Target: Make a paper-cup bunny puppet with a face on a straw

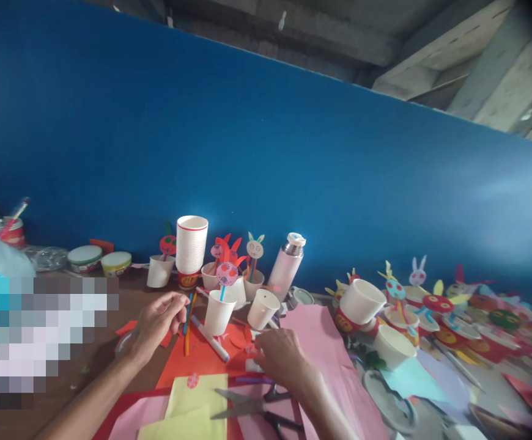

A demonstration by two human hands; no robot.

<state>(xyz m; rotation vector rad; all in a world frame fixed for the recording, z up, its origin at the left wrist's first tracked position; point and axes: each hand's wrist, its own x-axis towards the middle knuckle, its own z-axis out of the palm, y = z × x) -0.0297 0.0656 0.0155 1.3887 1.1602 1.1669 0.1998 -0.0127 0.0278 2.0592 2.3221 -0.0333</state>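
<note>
My left hand (165, 318) is closed, thumb and fingertips together, over the left side of the red paper (174, 366). Whatever it may pinch is too small to make out. My right hand (282, 354) curls downward beside the pink paper (314, 330); its fingertips are partly hidden near small pale scraps. Between the hands stands a white paper cup (220, 313) with a pink rabbit-like face (227, 273) on a blue straw. A white marker (210, 339) lies on the red paper. Another white cup (263, 310) tilts just behind my right hand. Scissors (252, 404) lie spread below it on yellow paper (197, 397).
Stacked paper cups (191, 244) and a pink thermos (287, 266) stand by the blue partition (247, 140). To the right are a tape roll (387, 397), a white cup (394, 346) and several cup figures (440, 305). Lidded tubs (85, 258) sit at the left.
</note>
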